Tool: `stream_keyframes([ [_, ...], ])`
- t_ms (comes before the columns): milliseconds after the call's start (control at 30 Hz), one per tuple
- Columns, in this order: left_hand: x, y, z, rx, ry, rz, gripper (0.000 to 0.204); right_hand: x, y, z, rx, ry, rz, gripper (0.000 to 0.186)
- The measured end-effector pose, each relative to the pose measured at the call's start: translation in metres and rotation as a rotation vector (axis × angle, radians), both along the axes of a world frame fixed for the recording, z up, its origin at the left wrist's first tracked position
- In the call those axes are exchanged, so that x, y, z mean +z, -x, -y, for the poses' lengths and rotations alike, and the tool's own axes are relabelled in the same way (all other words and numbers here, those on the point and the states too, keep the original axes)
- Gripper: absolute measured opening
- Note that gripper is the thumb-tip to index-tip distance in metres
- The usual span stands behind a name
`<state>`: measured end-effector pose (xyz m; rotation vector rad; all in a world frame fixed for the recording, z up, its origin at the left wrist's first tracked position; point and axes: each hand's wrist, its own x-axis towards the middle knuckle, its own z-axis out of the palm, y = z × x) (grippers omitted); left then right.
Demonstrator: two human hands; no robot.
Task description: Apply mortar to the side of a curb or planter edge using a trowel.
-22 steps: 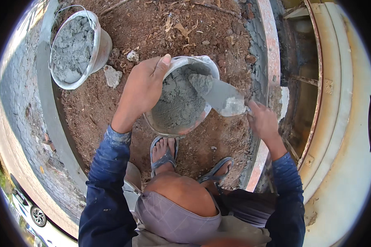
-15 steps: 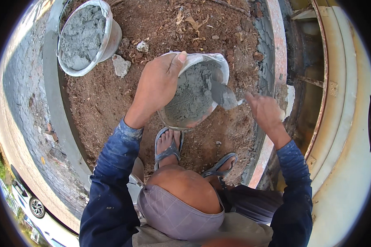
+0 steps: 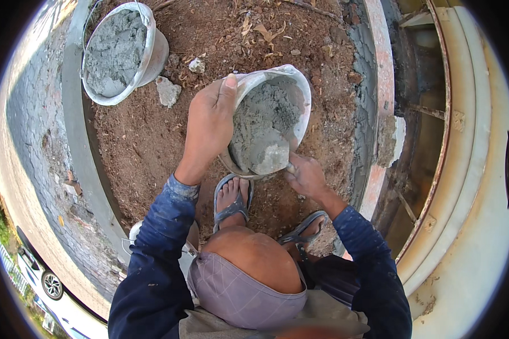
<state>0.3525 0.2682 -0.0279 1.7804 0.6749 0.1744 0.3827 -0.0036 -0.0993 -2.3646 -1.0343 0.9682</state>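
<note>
My left hand point(image 3: 210, 120) grips the rim of a white bucket point(image 3: 302, 85) on its left side, thumb over the edge. Wet grey mortar point(image 3: 268, 107) fills much of the bucket, which is tilted toward me. In my right hand point(image 3: 308, 179) is the handle of a trowel point(image 3: 270, 152), at the bucket's near right rim. The trowel's grey-smeared blade lies against the mortar in the near part of the bucket. My right fingers are closed round the handle, most of which they hide.
A second bucket of mortar point(image 3: 116, 53) stands far left beside broken concrete chunks point(image 3: 168, 91). A smooth grey kerb point(image 3: 82, 118) runs along the left. On the right are a low wall point(image 3: 383, 73) and a rusty metal frame point(image 3: 445, 107). My sandalled feet stand on reddish soil.
My right hand has swung left and nearer to me, bringing the trowel from the bucket's right rim to its near part. The bucket has tilted and turned slightly in my left hand.
</note>
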Motion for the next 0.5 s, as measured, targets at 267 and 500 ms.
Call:
stream_keyframes([
  [267, -0.038, 0.047, -0.059, 0.307, 0.167, -0.006, 0.046, 0.009, -0.037, -0.006, -0.292, -0.207, -0.045, 0.041],
  [500, -0.033, 0.035, -0.045, 0.304, 0.171, -0.081, 0.044, -0.022, -0.146, 0.006, -0.574, -0.215, 0.129, 0.025],
])
